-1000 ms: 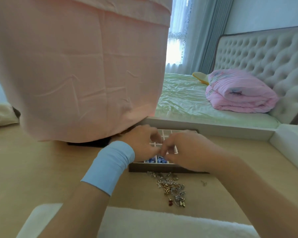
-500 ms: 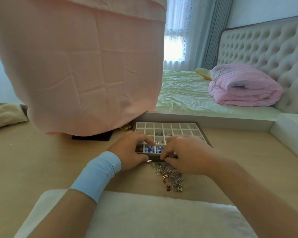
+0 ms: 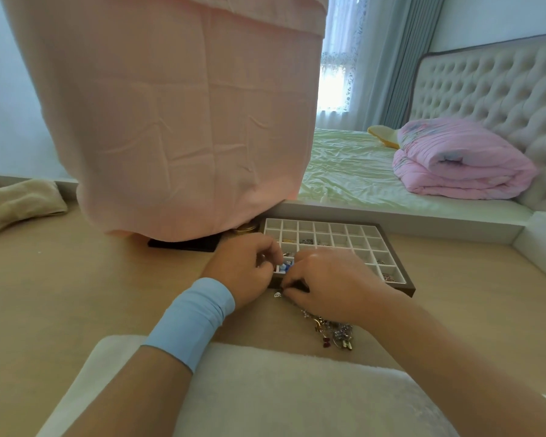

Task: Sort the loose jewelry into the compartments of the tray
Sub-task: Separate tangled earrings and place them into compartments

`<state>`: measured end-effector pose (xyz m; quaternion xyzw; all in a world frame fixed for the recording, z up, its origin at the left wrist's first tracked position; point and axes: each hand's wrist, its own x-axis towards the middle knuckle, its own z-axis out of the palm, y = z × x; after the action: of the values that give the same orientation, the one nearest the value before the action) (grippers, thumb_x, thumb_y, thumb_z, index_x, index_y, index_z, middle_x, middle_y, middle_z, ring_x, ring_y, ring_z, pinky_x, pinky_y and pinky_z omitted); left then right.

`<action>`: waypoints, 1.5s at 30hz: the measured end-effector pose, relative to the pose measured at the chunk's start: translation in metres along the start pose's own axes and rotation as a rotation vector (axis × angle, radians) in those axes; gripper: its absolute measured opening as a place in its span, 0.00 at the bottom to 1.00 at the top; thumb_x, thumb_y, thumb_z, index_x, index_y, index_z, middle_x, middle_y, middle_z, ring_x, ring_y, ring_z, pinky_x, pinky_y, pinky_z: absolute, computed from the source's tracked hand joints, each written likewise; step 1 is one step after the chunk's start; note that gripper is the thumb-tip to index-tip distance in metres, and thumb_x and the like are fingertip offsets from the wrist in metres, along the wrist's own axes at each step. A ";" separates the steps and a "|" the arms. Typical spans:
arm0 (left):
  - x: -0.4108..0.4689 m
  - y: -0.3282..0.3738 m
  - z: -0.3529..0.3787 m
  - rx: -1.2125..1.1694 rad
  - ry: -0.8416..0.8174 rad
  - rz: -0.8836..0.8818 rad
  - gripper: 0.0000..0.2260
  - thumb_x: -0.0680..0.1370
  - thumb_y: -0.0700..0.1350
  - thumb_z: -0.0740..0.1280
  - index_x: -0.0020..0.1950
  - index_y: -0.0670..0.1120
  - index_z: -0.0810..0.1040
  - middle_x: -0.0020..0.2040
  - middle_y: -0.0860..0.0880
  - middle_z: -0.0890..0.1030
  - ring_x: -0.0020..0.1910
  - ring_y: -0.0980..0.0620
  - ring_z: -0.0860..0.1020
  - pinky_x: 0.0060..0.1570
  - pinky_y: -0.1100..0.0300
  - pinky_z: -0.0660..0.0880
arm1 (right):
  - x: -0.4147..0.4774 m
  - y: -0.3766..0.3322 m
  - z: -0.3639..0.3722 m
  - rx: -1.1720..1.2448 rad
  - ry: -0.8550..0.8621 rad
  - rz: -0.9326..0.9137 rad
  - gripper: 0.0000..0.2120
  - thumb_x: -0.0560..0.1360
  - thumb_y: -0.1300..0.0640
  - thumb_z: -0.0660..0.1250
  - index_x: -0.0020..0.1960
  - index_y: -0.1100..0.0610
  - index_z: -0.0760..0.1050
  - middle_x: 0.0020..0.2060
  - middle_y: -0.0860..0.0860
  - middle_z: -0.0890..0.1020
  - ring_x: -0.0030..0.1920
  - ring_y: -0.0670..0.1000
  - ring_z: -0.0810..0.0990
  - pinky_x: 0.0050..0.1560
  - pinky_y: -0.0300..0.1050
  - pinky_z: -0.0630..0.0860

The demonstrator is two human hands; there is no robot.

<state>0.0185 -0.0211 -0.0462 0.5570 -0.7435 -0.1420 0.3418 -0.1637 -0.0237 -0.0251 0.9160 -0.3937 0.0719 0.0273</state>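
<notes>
Left hand (image 3: 243,272): blue wristband (image 3: 193,316) on the wrist, fingers curled over the tray's (image 3: 353,230) near-left corner by the blue beads (image 3: 286,267); cannot tell if it holds anything.
Right hand (image 3: 328,282): knuckles up, fingertips curled at the tray's front rim beside a silver charm (image 3: 277,294); hold unclear.
Counts: one tray, one loose jewelry pile (image 3: 331,332) under the right wrist.
Surface: pale wooden desk (image 3: 76,294), white towel (image 3: 281,389) nearest.
Room: pink cloth (image 3: 186,121), bed (image 3: 344,171) behind.
</notes>
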 end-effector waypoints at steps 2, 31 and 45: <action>-0.002 0.003 0.001 0.020 -0.035 0.022 0.15 0.69 0.36 0.63 0.36 0.58 0.75 0.37 0.57 0.79 0.39 0.56 0.77 0.41 0.61 0.74 | 0.003 -0.003 0.003 -0.006 -0.003 -0.001 0.12 0.80 0.44 0.62 0.58 0.42 0.82 0.53 0.42 0.80 0.52 0.47 0.79 0.49 0.45 0.77; 0.012 0.049 0.006 -0.656 0.011 -0.330 0.03 0.75 0.49 0.71 0.48 0.53 0.85 0.42 0.56 0.86 0.40 0.58 0.83 0.42 0.62 0.81 | -0.003 0.051 -0.025 0.417 0.393 0.265 0.02 0.73 0.44 0.74 0.42 0.39 0.84 0.38 0.37 0.81 0.37 0.38 0.74 0.45 0.42 0.72; 0.062 0.067 0.037 -0.521 0.001 -0.223 0.06 0.79 0.50 0.67 0.47 0.53 0.84 0.40 0.58 0.85 0.35 0.58 0.77 0.40 0.63 0.77 | -0.008 0.093 -0.023 0.558 0.492 0.347 0.06 0.72 0.50 0.76 0.38 0.41 0.83 0.34 0.33 0.82 0.35 0.28 0.75 0.41 0.38 0.68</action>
<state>-0.0641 -0.0622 -0.0111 0.5288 -0.6158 -0.3650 0.4559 -0.2388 -0.0796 -0.0041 0.7637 -0.4895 0.3965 -0.1413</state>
